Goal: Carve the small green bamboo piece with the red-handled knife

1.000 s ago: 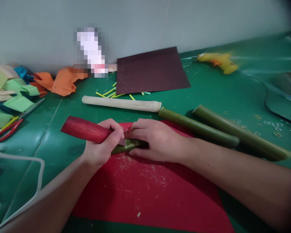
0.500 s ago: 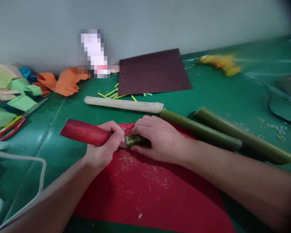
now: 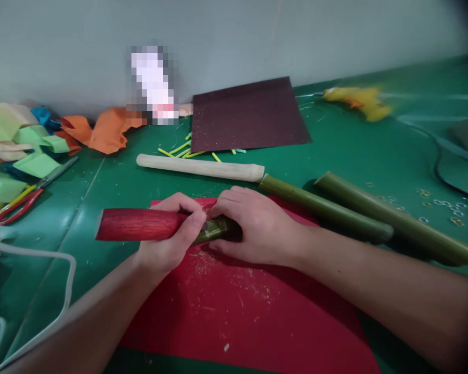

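Observation:
My left hand is closed round a carving knife with a thick red wooden handle; its butt points left. Most of the blade is hidden by the fingers, but the tip rests against a short green bamboo piece. Pale lines are cut into the bamboo's skin. Gripping that piece from the right is my right hand, its fingers curled over the far side and the thumb on the near side. Under both hands lies a red sheet scattered with fine shavings.
Beyond the hands lie a peeled pale stick, two green bamboo lengths and a dark sheet. A yellow glue gun is at the back right, small rings nearer. Scissors and coloured paper lie left.
My left hand has shifted slightly right, and the knife handle has swung from a slant to nearly level. The blade tip now sits further along the bamboo. My right hand keeps its grip.

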Demonstrator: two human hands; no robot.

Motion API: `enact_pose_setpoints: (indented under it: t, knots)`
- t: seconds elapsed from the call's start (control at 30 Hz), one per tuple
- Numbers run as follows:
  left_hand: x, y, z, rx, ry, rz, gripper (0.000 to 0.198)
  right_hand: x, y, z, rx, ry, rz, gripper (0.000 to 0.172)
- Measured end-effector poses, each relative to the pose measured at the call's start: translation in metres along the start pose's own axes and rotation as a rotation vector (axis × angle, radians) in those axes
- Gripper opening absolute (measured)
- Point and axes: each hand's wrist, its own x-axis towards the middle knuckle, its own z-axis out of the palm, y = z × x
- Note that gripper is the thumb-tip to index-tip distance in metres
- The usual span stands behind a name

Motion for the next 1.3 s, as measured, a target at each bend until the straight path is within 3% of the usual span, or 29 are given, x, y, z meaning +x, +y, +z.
enact_pose_setpoints:
  t: [0.4, 0.6, 1.1, 1.3]
  knots:
    - [-0.002, 0.003, 0.001, 0.103, 0.062, 0.001, 0.018, -0.001, 0.003, 0.002, 0.079, 0.043, -0.041, 0.020]
    - [0.000, 0.007, 0.003, 0.059, 0.082, -0.025, 0.030, -0.001, 0.001, 0.002, 0.070, 0.008, 0.000, 0.020]
    - [0.004, 0.004, 0.004, 0.014, -0.024, 0.011, 0.022, 0.000, -0.005, 0.002, 0.089, -0.028, 0.069, 0.018]
    - [0.005, 0.005, 0.014, -0.091, 0.201, -0.103, 0.016, 0.001, -0.001, 0.003, 0.056, -0.028, 0.049, 0.019]
